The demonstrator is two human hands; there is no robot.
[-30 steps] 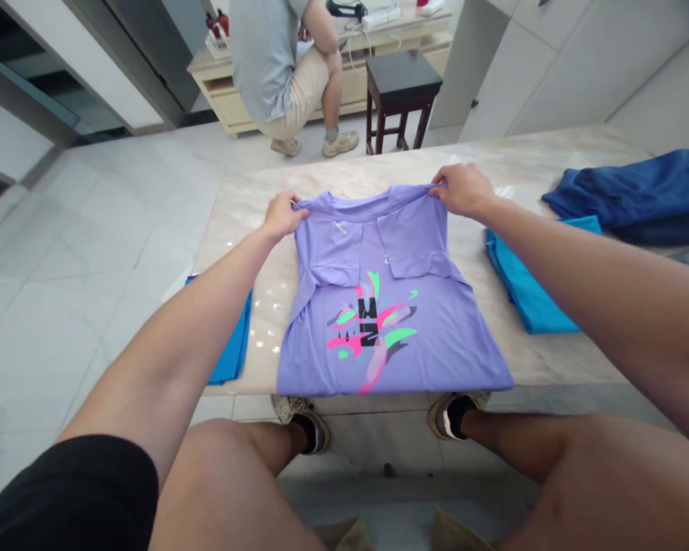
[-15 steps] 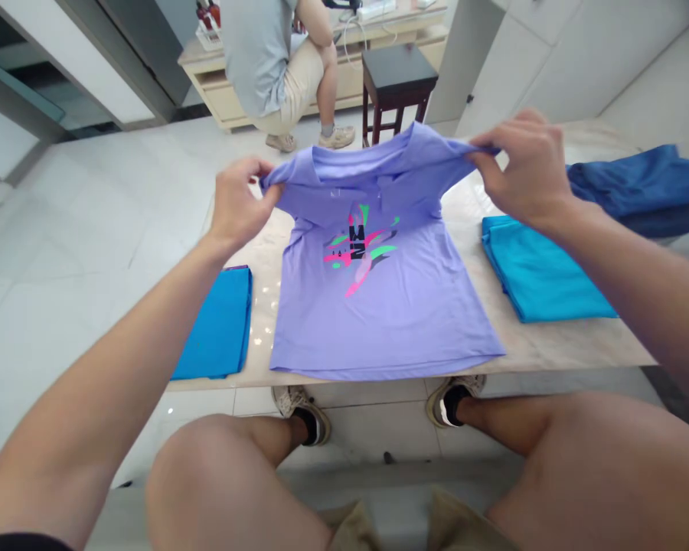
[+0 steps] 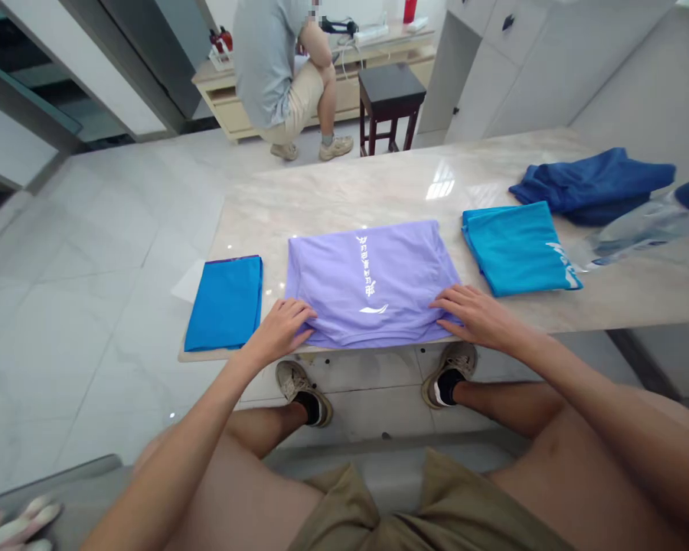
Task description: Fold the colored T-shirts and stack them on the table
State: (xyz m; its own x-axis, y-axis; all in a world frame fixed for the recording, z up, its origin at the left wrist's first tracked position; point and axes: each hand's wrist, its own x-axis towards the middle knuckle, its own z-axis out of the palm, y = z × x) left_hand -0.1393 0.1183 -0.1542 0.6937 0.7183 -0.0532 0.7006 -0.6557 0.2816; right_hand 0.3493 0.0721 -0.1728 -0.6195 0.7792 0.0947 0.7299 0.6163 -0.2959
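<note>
A lavender T-shirt lies folded over on the marble-topped table, with white lettering and a white logo facing up. Its collar edge is at the table's near edge. At the shirt's near left corner, my left hand has its fingers and thumb closed on the fabric. My right hand grips the near right corner in the same way. Left of the shirt is a folded blue garment. A folded turquoise garment with white print sits to the right.
On the table's right side are a crumpled dark blue garment and a clear plastic bottle. Beyond the marble table, a dark stool stands near a seated person by a low cabinet.
The T-shirt was held up at its shoulders with its colourful print showing. Now it is folded over on the table, white lettering up, and both hands have come down and nearer to me.
</note>
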